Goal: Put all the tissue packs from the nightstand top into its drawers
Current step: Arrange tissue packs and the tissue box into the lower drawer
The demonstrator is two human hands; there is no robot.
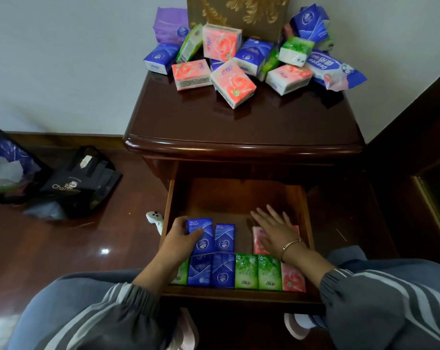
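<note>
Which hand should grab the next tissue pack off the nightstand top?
Probably the right hand: its fingers lie straight on a pink pack in the drawer, holding nothing. The left hand is busy, fingers curled round a blue pack.

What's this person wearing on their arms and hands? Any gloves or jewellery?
No gloves: the left hand and right hand are bare. The left sleeve and right sleeve are dark grey with paler stripes and gathered elastic cuffs. A thin metal bangle circles the right wrist.
</note>
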